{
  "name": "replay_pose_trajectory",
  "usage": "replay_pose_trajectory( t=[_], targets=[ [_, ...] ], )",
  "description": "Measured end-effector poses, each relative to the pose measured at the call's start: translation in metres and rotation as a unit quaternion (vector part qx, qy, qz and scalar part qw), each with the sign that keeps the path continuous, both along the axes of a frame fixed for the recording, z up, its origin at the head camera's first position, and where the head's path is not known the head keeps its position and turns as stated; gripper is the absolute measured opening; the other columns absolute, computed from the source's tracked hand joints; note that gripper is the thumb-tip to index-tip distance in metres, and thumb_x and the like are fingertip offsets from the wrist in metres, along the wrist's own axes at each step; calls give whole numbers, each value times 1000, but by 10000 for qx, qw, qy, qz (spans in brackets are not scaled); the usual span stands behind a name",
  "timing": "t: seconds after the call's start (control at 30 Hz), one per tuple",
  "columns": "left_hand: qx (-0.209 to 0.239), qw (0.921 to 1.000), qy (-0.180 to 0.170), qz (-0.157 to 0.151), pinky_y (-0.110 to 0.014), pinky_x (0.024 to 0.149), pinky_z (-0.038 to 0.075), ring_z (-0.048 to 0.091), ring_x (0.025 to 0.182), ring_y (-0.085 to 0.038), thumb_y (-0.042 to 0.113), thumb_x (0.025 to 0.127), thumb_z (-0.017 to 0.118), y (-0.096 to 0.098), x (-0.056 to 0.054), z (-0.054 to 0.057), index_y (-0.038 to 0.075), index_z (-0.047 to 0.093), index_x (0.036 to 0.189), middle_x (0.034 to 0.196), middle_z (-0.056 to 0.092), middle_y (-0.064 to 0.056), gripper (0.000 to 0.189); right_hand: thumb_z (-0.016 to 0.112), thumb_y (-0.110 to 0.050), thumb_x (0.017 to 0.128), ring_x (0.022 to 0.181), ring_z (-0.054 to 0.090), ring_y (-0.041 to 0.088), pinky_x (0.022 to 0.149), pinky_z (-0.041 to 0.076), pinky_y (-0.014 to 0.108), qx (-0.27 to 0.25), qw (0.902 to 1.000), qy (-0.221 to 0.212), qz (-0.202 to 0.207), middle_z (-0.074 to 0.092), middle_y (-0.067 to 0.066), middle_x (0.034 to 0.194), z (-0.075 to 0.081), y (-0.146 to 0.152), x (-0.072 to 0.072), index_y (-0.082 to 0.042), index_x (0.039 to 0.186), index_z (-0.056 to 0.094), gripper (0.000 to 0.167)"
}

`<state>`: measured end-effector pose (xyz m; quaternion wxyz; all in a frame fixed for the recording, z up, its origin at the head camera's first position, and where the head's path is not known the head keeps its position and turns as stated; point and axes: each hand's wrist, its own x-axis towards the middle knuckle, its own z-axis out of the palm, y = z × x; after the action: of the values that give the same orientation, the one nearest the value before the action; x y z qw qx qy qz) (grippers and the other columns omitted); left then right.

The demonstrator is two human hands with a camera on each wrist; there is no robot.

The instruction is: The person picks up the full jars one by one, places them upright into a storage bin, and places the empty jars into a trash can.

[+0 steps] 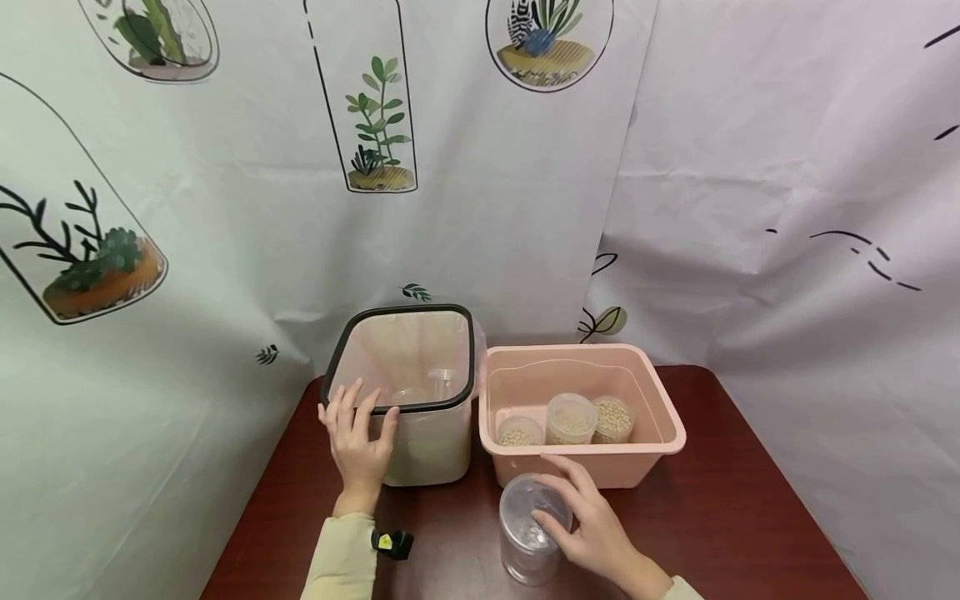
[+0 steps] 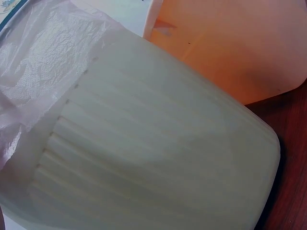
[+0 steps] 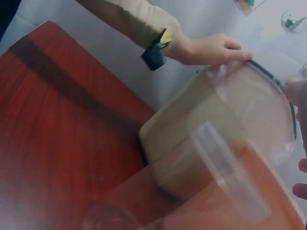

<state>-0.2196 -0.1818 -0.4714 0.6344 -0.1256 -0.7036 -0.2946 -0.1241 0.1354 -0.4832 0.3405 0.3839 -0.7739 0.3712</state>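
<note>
A clear plastic jar (image 1: 525,550), standing upright on the table, looks vacant inside. Over its top, my right hand (image 1: 592,529) has thumb and fingers spread; the right wrist view shows the fingertips (image 3: 300,96) apart from the jar's top band. A pale waste bin (image 1: 427,454) with a black rim and thin pinkish liner stands at the back left. At its front left rim is my left hand (image 1: 360,450), fingers spread and relaxed. Clear plastic items (image 1: 441,383) lie inside the bin. The left wrist view shows the bin's ribbed side (image 2: 158,134), with that hand mostly out of frame.
Right of the bin stands a pink tub (image 1: 495,358) holding clear tubs of pale beads or beans (image 1: 572,417). Both containers stand on a dark red wooden table (image 1: 720,500). Behind hangs a white cloth (image 1: 487,208) printed with plants. A black band (image 1: 392,544) is on my left wrist.
</note>
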Motion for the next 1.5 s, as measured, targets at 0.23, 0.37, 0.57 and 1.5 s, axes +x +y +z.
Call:
replay_pose_trajectory(
  t=[0.23,0.37,0.57,1.5],
  targets=[
    [13,10000,-31,29,-66,99,13,46,110,-45,47,85,62,0,1,-3,1,70,94,114,60,-20,47,71,-30,82,113,48,32,96,33,20,14,9999,-127,-38,46,24,128,-27,7,10,-3,114,62,42],
    [-4,10000,41,19,-66,99,13,46,110,-46,47,86,61,0,0,-2,1,70,95,113,60,-20,47,72,-30,81,113,49,32,96,33,17,80,9991,-418,-33,43,25,131,-38,8,14,-4,118,60,47],
    [-1,10000,74,23,-66,99,14,46,109,-46,46,86,62,0,0,-1,0,70,94,113,61,-20,47,79,-25,73,113,45,37,100,30,19,-175,9987,-487,-11,40,32,128,-45,6,17,1,115,60,52],
    [-83,9999,-82,88,-65,100,13,45,112,-43,46,87,60,0,2,1,2,69,95,117,59,-18,46,90,-10,50,105,49,34,93,34,14,-548,9957,-728,144,46,29,117,-27,0,22,3,116,55,76]
  ],
)
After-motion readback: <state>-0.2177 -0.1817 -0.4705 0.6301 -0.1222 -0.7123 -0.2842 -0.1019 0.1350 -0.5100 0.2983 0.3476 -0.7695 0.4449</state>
